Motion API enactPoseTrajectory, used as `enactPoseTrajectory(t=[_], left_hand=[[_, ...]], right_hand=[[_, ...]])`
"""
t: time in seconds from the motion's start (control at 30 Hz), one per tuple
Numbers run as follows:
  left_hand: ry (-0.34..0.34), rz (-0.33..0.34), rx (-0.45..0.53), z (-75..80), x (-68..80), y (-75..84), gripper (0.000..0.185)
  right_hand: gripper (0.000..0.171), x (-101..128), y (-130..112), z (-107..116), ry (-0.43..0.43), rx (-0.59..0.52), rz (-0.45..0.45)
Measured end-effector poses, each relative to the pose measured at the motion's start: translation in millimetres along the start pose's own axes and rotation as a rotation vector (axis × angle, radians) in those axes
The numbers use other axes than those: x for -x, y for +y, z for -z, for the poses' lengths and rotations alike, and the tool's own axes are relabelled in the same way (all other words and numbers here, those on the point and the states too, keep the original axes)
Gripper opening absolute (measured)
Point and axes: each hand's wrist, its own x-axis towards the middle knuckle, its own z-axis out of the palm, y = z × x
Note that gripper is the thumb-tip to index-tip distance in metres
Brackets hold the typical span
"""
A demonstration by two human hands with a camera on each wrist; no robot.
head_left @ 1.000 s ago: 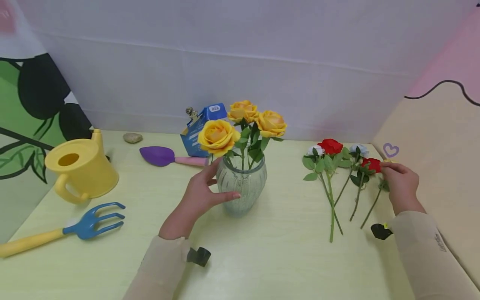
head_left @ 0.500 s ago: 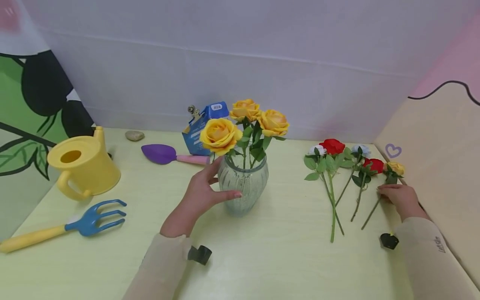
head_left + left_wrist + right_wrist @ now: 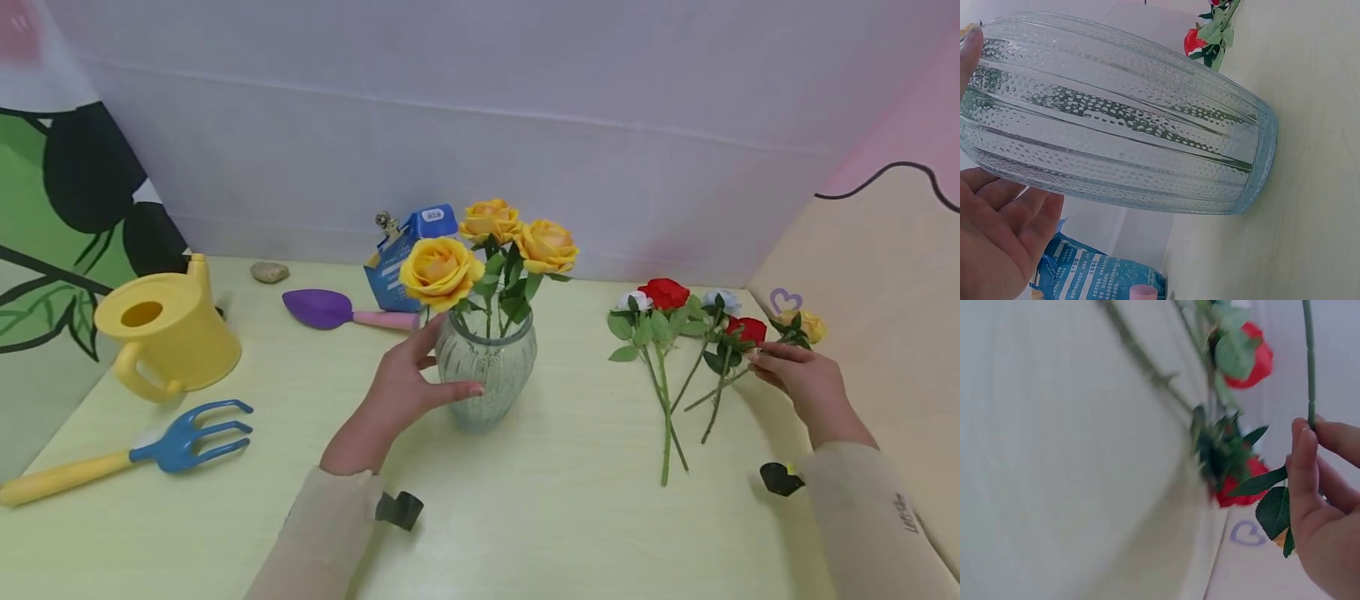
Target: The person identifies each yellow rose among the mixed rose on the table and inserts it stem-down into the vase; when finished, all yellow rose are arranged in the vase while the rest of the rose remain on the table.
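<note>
A ribbed glass vase [image 3: 487,371] with three yellow roses [image 3: 441,271] stands mid-table. My left hand [image 3: 423,375] cups its left side, thumb on the front; in the left wrist view the vase [image 3: 1122,119] fills the frame beside my palm [image 3: 997,244]. At the right, my right hand [image 3: 767,360] pinches the stem of a fourth yellow rose [image 3: 810,327], lifted slightly, its stem end slanting left over the other stems. The right wrist view shows my fingers [image 3: 1305,469] pinching that green stem [image 3: 1307,356]. Red roses [image 3: 663,293] and pale roses [image 3: 634,300] lie on the table.
A yellow watering can [image 3: 168,337] and a blue rake [image 3: 183,442] sit at the left. A purple trowel [image 3: 322,308], a blue carton [image 3: 405,254] and a stone [image 3: 268,271] lie behind the vase. A beige panel [image 3: 870,283] borders the right side.
My right hand moved off the red rose, took the yellow rose by its stem and raised it, so the stem now slants left. The left hand and the vase stayed put.
</note>
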Motion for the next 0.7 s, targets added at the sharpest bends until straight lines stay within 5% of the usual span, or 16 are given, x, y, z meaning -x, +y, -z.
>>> enactPoseTrajectory(t=[0.13, 0.53, 0.7], left_hand=[[0.001, 0.002, 0.000, 0.4, 0.7, 0.2, 0.095], [0.001, 0.007, -0.003, -0.5, 0.4, 1.1, 0.095], [-0.001, 0.003, -0.006, -0.7, -0.4, 1.0, 0.095]], right_hand=[[0.030, -1, -12, -13, 0.005, -0.115, 0.057], [0.017, 20, -54, -63, 0.059, -0.354, 0.140], [0.026, 32, -69, -87, 0.083, -0.421, 0.263]])
